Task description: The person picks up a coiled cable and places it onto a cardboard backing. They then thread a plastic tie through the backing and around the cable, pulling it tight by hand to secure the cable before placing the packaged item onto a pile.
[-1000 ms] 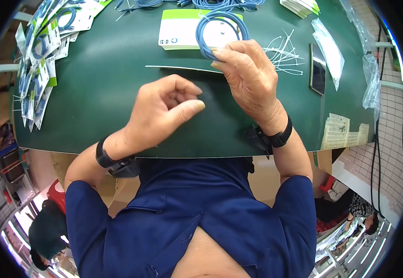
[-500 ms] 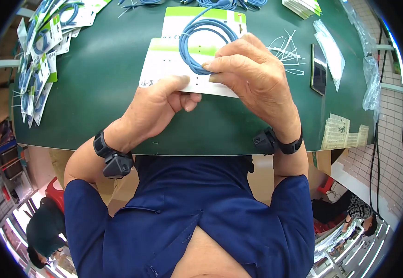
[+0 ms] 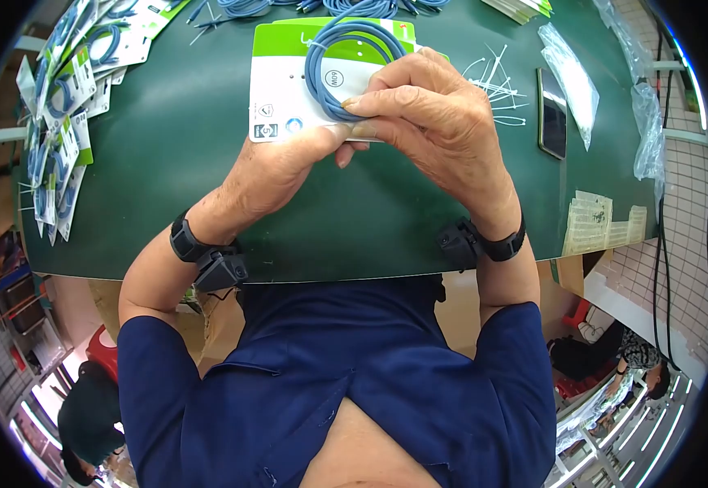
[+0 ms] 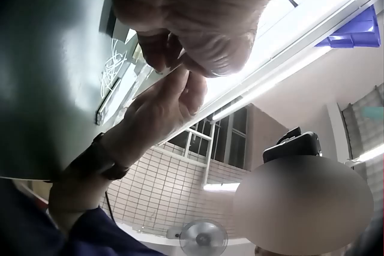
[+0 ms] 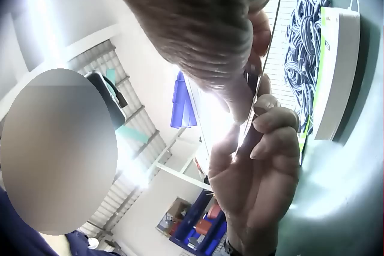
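Note:
My left hand (image 3: pixel 285 167) pinches the lower edge of a white and green printed card (image 3: pixel 276 85), its thumb on the front. A coiled blue cable (image 3: pixel 315 73) overlaps the card's front, with a small white tie round the coil's upper left. Thumb and fingertips of my right hand (image 3: pixel 451 122) pinch the coil's lower right, right beside the left thumb. In the right wrist view the card (image 5: pixel 273 37) appears edge-on between the hands. From the left wrist, my right hand (image 4: pixel 153 115) meets the left fingertips, and the coil is hidden.
Behind the held card stands a stack of cards (image 5: pixel 339 70). Loose white cable ties (image 3: pixel 496 89), a phone (image 3: pixel 551 114) and a plastic bag (image 3: pixel 569 81) lie on the right. Carded cables (image 3: pixel 65 154) are piled on the left; more blue cables (image 3: pixel 362 8) lie at the back.
My left hand, empty a second ago, has taken hold of the card, which was edge-on. The card now shows its other printed face. My right hand has kept the coil and brought it against the card.

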A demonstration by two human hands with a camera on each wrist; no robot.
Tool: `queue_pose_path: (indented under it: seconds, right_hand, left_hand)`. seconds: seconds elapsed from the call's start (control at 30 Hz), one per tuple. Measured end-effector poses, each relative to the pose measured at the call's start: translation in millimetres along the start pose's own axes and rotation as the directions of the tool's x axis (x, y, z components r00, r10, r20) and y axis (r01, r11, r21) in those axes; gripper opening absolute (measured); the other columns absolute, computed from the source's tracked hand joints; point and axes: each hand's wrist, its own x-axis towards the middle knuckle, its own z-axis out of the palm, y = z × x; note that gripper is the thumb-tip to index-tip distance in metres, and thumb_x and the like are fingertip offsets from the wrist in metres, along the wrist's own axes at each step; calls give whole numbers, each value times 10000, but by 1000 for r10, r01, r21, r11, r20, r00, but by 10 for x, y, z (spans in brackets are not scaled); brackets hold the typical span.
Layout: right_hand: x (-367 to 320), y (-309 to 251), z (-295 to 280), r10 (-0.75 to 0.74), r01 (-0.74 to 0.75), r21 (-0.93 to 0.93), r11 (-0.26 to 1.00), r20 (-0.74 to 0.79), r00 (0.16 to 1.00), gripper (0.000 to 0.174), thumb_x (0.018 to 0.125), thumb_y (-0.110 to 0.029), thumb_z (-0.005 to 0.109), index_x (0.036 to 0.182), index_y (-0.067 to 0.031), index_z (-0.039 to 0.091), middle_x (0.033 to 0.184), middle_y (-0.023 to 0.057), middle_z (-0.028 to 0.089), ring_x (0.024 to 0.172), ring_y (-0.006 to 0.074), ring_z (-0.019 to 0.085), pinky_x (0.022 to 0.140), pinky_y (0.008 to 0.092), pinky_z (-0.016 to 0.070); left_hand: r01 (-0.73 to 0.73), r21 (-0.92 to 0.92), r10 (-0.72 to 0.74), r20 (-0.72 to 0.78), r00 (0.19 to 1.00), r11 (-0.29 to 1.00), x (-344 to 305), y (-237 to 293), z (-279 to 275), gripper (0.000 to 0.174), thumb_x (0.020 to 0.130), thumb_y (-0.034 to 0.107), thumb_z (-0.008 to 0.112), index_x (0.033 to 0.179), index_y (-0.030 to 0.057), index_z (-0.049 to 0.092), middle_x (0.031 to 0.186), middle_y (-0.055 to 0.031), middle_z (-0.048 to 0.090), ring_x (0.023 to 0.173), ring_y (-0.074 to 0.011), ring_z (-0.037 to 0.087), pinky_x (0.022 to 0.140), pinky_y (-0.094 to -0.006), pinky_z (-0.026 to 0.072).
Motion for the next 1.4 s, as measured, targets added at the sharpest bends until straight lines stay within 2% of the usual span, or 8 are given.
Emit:
queue_pose_path:
  seconds: [0.17,0.27,0.4,0.53,0.67,0.8,1.13,1.4]
  right_hand:
    - [-35,77,105,49,-50,110,993,14,999,308,747,-44,917,1038,-71,817,965,50,738,895,207,721,761,320,590]
    - [-62,79,174,65,-66,132,989,18,998,305,760,-44,917,1048,-65,817,984,63,752,879,201,737,750,305,602]
    - [-65,56,212,78,-78,143,987,5,997,309,767,-52,922,1058,-61,818,1016,80,773,845,183,749,722,283,606]
    - [-64,13,188,134,-135,158,978,19,991,294,783,-101,918,1059,-92,818,1011,63,765,823,201,749,723,295,610]
    - [-66,10,172,179,-187,192,963,56,982,313,776,-83,923,1069,-68,814,1034,70,780,825,163,744,700,272,594]
    - [-71,24,154,233,-250,209,946,104,967,322,774,-51,922,1075,-45,810,1046,72,790,829,133,733,687,257,575]
    - [-95,54,100,279,-307,253,917,141,950,282,809,-96,913,1075,-95,820,927,25,765,752,114,711,671,254,572]
    - [-125,4,190,311,-337,264,904,137,941,281,803,-7,886,1065,-55,798,1040,57,774,825,136,706,705,269,564]
  left_hand:
    - [28,79,-28,-3,1000,996,20,-8,-15,360,1047,225,658,1326,2,619,1131,-86,715,892,-155,689,688,-279,529]
    - [116,50,-95,-309,946,992,47,-18,126,291,1066,264,668,1229,22,656,989,-44,712,735,-94,653,558,-224,468]
    - [5,212,61,-302,951,977,84,-78,28,252,1046,255,699,1104,10,692,874,-31,688,628,-60,615,486,-220,461]
    - [-2,308,84,-253,964,951,100,-57,-28,250,1054,254,676,1089,6,683,816,-27,671,545,-62,577,451,-223,432]
    - [110,117,-58,-386,921,987,116,-63,12,196,1066,234,665,1123,47,686,851,-12,673,545,-39,528,430,-204,362]
    - [122,178,-73,-264,962,976,131,-34,-10,217,1063,249,666,1138,47,680,852,-10,671,538,-38,513,429,-199,355]
    - [152,122,-119,-247,962,981,148,17,54,287,1049,297,671,1050,11,687,778,-20,659,519,-58,546,427,-215,399]
    - [144,156,-97,-278,956,977,156,3,25,262,1038,263,693,1046,1,688,793,-16,659,511,-62,546,425,-219,407]
